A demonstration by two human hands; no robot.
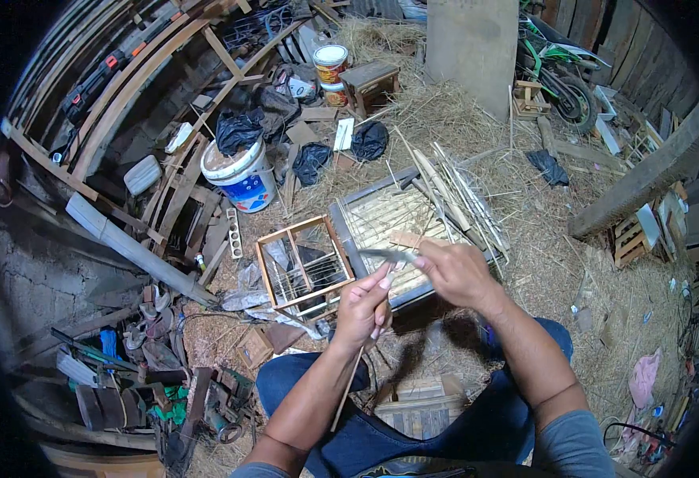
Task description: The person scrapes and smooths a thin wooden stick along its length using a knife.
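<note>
My left hand (361, 309) is closed around a thin bamboo stick (348, 390), whose lower end slants down over my lap. In my right hand (454, 273) is a knife, gripped by its handle. Its grey blade (381, 253) points left and lies across the stick's upper end, just above my left fingers; whether it touches is hard to tell. Beyond both hands is a low slatted table (351, 239) with thin strips on it. A bundle of split bamboo strips (453, 191) lies along its right side. Left of the table stands a small wooden frame (266, 275) with thin rods across it.
A white bucket (242, 177) topped with a black bag stands at the far left. Further back are paint pails (331, 64) and a wooden stool (369, 78). A post (644, 179) slants at the right. Straw covers the floor; tools and scraps (162, 390) pile up at lower left.
</note>
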